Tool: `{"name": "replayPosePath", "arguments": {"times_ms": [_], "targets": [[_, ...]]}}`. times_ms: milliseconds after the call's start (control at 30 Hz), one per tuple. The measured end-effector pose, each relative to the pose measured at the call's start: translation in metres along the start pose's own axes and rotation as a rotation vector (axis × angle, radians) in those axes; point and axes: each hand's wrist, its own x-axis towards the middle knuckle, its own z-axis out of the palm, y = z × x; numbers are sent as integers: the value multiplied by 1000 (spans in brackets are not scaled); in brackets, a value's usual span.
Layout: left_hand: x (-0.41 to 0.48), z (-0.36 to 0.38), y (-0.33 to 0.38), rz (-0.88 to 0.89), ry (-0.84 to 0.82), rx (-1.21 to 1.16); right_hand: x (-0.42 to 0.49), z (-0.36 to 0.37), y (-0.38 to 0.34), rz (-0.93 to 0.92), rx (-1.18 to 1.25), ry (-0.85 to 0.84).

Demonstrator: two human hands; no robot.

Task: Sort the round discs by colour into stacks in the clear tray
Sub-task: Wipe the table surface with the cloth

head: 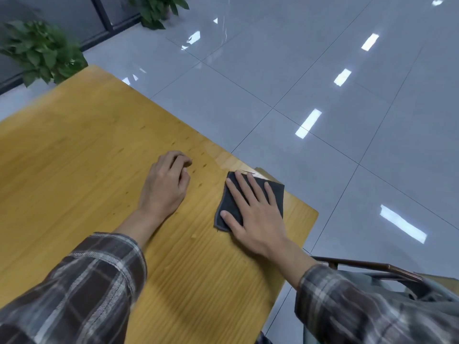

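No round discs or clear tray in sight — their feel can't be told. The right hand (258,217) presses flat, fingers straight, on a soft dark grey cloth (276,191), middle right; the left hand (166,184) rests loosely curled, empty.

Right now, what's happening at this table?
A person in plaid sleeves is at a wooden table. The right hand lies flat, fingers straight, on a folded dark grey cloth near the table's edge. The left hand rests on the bare wood beside it, fingers loosely curled, with nothing visibly in it. No discs or clear tray are in view, so no sorting shows at this moment.
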Motion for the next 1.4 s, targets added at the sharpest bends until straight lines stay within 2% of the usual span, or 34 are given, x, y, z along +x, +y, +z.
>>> {"name": "replayPosePath", "arguments": {"times_ms": [233, 500, 700, 867, 1000, 1200, 1400], "targets": [[-1, 1, 0, -4, 1, -14, -26, 13, -25, 27, -26, 11], [21, 1, -9, -8, 32, -17, 37, 10, -27, 80, 6, 68], [24, 2, -24, -43, 28, -2, 94, -4, -12, 231, 18, 75], [25, 0, -21, -77, 11, -16, 111, -11, -4, 288, 91, 57], [20, -8, -18, -82, -19, -81, 91, -4, 0, 204, 30, 97], [1, -26, -39, -125, -3, -28, 25, 6, -1, 164, -43, 99], [-8, -34, -65, -137, 1, 11, 88, 5, -37, 132, -74, 106]]}}
